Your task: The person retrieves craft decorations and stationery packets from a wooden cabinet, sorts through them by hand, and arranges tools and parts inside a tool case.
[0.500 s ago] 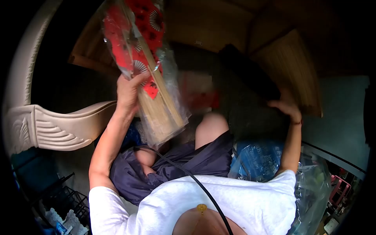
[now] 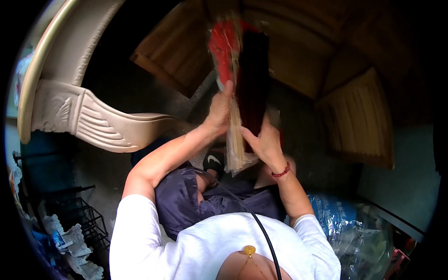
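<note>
My left hand [image 2: 220, 108] is closed on a clear plastic packet of red fans [image 2: 225, 51] with pale wooden ribs, held upright in front of me. Against its right side stands a long dark bundle [image 2: 253, 79], gripped by my right hand [image 2: 268, 140], its thumb pointing toward the packet's lower part. The two bundles are side by side and seem to touch. Motion blurs their upper ends, and the dark bundle's material cannot be made out.
A cream carved furniture leg [image 2: 105, 121] curves in from the left. Brown wooden panels [image 2: 359, 116] lie ahead and to the right. A black wire rack [image 2: 86, 219] is at lower left, a blue and clear plastic bag [image 2: 336, 212] at lower right.
My left hand has brought the fan packet to the right and turned it more upright. My right hand has come in from the right with the dark bundle, beside the packet.
</note>
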Motion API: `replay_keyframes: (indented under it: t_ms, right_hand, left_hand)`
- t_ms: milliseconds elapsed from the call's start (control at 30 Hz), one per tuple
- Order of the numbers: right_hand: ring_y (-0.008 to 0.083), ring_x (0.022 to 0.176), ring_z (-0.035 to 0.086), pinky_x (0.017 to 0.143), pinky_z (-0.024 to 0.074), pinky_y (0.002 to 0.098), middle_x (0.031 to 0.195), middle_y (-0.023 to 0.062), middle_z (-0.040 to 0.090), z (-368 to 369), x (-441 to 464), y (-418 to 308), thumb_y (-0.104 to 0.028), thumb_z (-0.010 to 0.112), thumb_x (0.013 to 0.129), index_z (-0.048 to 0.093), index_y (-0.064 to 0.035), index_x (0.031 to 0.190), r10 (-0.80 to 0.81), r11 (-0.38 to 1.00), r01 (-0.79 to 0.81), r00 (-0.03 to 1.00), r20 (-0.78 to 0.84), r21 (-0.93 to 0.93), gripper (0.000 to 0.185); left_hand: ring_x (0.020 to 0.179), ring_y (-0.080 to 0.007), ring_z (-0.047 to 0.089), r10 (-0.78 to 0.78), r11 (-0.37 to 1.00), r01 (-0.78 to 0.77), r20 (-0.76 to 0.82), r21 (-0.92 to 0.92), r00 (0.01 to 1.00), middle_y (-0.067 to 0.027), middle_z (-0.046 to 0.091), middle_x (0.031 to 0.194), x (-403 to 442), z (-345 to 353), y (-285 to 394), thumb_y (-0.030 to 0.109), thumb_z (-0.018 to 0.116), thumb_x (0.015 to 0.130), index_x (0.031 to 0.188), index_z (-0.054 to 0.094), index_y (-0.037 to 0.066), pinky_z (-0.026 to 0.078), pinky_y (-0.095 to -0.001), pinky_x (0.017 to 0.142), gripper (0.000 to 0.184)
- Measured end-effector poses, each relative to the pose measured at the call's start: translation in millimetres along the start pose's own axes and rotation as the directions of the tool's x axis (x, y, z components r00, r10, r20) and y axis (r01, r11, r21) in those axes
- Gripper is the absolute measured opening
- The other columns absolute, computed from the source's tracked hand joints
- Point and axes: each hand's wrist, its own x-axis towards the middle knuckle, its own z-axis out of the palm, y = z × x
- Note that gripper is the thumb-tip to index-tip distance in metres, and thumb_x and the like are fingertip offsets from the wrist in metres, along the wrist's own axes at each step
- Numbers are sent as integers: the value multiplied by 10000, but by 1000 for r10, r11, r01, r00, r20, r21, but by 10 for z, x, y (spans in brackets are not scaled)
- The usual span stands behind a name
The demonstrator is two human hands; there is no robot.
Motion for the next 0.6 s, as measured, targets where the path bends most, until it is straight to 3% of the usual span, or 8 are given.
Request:
replay_keyframes:
  t_ms: [167,233,267,300,333,467,533,600]
  right_hand:
    - [393,788,595,687,489,414,912,262,589,59,-53,104,-368,678,717,320,31,1286,-169,978,181,978,121,-101,782]
    - [272,671,627,588,496,339,826,198,623,-222,112,368,-348,661,750,436,21,1230,-121,967,2,884,453,254,646]
    - [191,651,623,559,483,288,759,138,639,-318,168,660,-279,616,800,573,-7,1089,27,775,-304,891,453,554,399]
    - [170,667,626,575,489,281,741,130,643,-370,293,1329,-229,571,832,614,8,983,-10,810,-173,951,308,560,284]
    - [209,696,635,624,505,323,763,152,645,-461,325,1618,-217,586,810,625,10,928,117,912,-103,993,-12,397,259]
    - [349,859,605,765,485,426,934,210,626,-245,161,3066,-172,611,736,614,-9,1001,116,871,-56,989,93,-489,311]
    - [363,987,546,860,430,432,1040,228,577,38,36,3208,-180,632,691,606,-26,1021,-277,640,346,937,214,-686,364]
    - [366,1029,516,886,406,431,1065,234,555,300,41,3267,-200,640,679,608,-40,1011,-274,730,361,933,235,-581,369]
  left_hand:
    - [832,-164,590,111,814,18,-186,580,976,-98,608,958,-99,26,4,151,665,746,1054,541,-35,477,-289,769,380]
    - [794,-166,596,142,805,27,-237,592,961,-100,614,915,-116,-92,56,72,646,728,1026,544,-44,487,-280,734,336]
    - [791,-167,600,157,802,31,-261,596,952,-105,614,916,-139,-128,86,79,646,734,1017,542,-52,493,-282,730,329]
    - [791,-170,603,139,829,32,-262,558,955,-106,613,913,-156,-134,120,82,646,736,1016,541,-53,496,-284,734,328]
    - [790,-172,606,121,855,37,-267,518,956,-107,613,910,-175,-149,142,85,646,738,1014,539,-54,498,-286,737,327]
    - [814,-175,604,103,874,55,-295,483,950,-102,606,930,-223,-248,197,85,641,741,1049,524,-35,498,-291,756,351]
    - [833,-173,600,95,883,62,-305,466,948,-97,602,949,-254,-273,225,81,636,742,1063,517,-27,495,-296,769,359]
    - [844,-173,598,92,880,72,-317,470,944,-93,600,958,-270,-298,267,77,631,743,1072,516,-23,492,-300,779,363]
